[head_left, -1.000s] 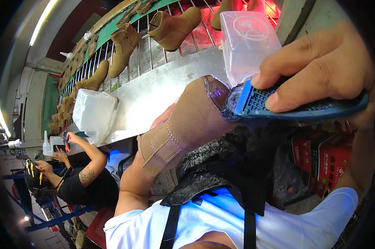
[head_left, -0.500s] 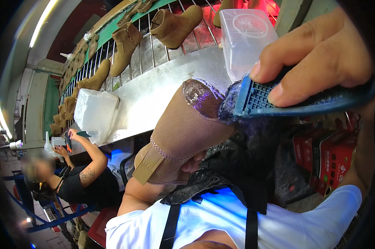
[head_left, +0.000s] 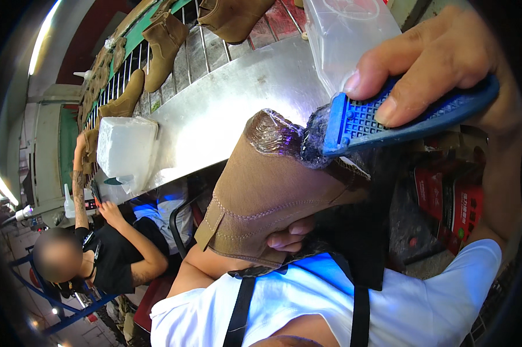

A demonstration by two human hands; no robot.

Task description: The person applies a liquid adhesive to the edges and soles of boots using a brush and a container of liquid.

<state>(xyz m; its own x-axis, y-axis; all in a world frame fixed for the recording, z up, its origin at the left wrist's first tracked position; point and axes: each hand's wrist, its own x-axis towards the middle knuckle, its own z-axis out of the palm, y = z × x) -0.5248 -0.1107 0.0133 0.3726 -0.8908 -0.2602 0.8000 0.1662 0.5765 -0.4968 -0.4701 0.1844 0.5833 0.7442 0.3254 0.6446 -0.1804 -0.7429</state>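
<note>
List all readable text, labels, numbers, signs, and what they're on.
Red packages, right: pale printed lettering, which I won't copy out.
Clear plastic box, top right: part of a round outline, no readable words.
Blue brush, brown boot: no lettering visible.
Left background: too small to read.

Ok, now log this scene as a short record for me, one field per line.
Right hand: grips a blue plastic-handled brush with dark bristles
Left hand: fingers curled at the lower side of a tan stitched boot, holding it
Boot surface: glossy dark patch at its raised end
Contact: bristles at the patch's right edge
Work surface: shiny grey metal bench
Containers: two translucent plastic boxes, one left, one right
Beyond bench: more tan boots on metal bars
Nearby: person in black top, at left
</note>
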